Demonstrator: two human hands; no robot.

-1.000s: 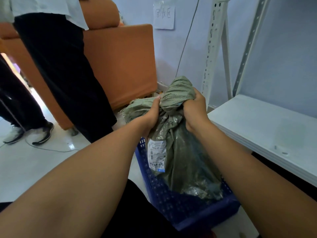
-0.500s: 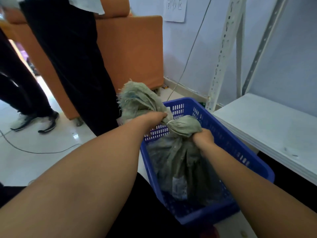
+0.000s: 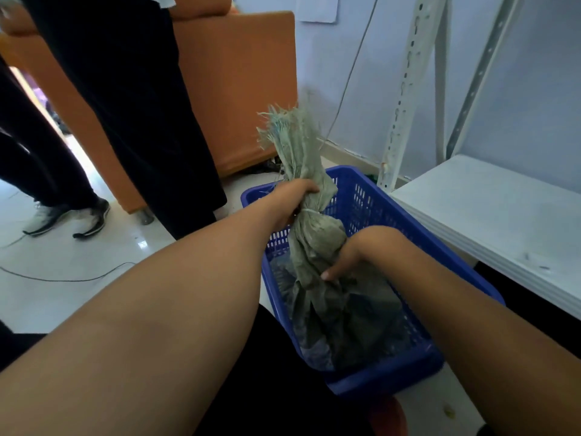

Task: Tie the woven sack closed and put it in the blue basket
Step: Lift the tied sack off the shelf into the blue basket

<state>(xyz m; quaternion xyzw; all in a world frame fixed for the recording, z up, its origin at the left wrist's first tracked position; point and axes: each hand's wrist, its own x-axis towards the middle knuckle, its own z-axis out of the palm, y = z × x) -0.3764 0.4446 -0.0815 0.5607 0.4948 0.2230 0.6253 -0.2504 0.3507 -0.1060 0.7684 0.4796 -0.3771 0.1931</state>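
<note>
The grey-green woven sack (image 3: 342, 306) lies inside the blue basket (image 3: 405, 221) on the floor, its neck knotted. My left hand (image 3: 294, 199) is shut on the frayed tail of the sack, which sticks up above the basket's far rim. My right hand (image 3: 344, 256) reaches down into the basket and grips the sack just below the knot; most of its fingers are hidden in the folds.
A white shelf board (image 3: 490, 215) on a slotted metal rack (image 3: 405, 89) stands right of the basket. An orange sofa (image 3: 239, 89) is behind. Two people's legs (image 3: 132, 105) stand at the left, close to the basket. A thin cable (image 3: 63, 278) lies on the floor.
The sack has gone down from above the basket to its bottom. My right hand followed it lower, and the tail in my left hand now stands upright.
</note>
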